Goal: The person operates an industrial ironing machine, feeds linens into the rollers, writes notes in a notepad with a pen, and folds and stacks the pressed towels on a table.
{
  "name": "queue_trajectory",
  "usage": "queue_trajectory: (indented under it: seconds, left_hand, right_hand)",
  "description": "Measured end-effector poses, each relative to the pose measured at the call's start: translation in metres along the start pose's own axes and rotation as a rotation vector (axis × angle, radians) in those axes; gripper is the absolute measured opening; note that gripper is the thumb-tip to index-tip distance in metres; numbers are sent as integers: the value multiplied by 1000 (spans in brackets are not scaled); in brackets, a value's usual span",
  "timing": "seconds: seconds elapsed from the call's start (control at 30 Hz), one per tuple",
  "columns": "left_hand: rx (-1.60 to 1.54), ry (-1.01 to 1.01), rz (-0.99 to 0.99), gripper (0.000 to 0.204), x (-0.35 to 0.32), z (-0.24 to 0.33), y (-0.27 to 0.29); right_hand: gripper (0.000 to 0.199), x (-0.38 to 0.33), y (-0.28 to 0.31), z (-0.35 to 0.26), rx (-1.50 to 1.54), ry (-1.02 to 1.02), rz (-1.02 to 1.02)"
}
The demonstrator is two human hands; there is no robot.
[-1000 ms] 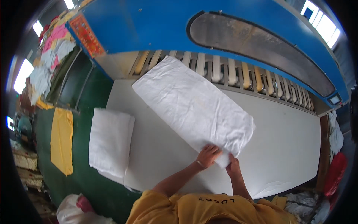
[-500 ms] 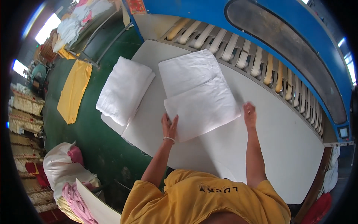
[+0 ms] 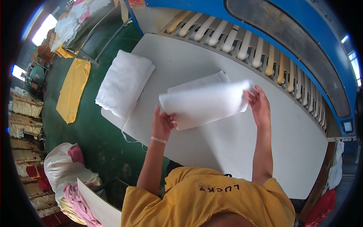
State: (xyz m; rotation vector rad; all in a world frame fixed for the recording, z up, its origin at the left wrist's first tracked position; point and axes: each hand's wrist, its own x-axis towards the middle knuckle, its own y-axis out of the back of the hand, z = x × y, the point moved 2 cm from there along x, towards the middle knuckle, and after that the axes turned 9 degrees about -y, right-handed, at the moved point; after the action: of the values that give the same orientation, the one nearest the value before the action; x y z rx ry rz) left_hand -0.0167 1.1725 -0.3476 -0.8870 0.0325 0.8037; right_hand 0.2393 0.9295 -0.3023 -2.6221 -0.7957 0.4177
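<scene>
Both my hands hold a folded white cloth [image 3: 206, 106], slightly blurred by motion, by its two ends over the grey-white table. At its left end my left hand [image 3: 163, 124] has fingers curled on the near corner. My right hand [image 3: 259, 106] grips the right end, thumb and fingers around the edge. A flat part of the cloth shows behind the raised fold, lying low over the table. To the left, apart from my hands, lies a thick folded white cloth bundle [image 3: 124, 84], with a pale strip hanging off the table edge below it.
The table [image 3: 287, 151] runs up to a blue machine [image 3: 200, 4] with a row of pale belts [image 3: 227, 38]. A yellow cloth [image 3: 73, 90] lies on the green floor at left. Nearer stand a white sack [image 3: 62, 166] and pink cloth [image 3: 79, 202]. Heaped linens rest at far left.
The cloth lay spread on the table; now its near part is lifted and folded toward the far side. My right hand has moved from beside the cloth onto its right end.
</scene>
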Motion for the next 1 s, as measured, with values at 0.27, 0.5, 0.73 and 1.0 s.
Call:
queue_trajectory:
  seconds: [0.27, 0.5, 0.73, 1.0]
  left_hand:
    - [614, -197, 281, 39, 66, -44, 48]
    - [347, -526, 275, 41, 34, 101, 77]
    - [509, -862, 482, 48, 56, 219, 140]
    - [533, -393, 630, 70, 81, 170, 207]
  right_hand:
    - [41, 68, 13, 128, -850, -232, 287]
    - [26, 114, -211, 67, -422, 39, -63]
    - [42, 211, -378, 124, -1080, 266, -146]
    - [48, 179, -200, 225, -1079, 470, 239]
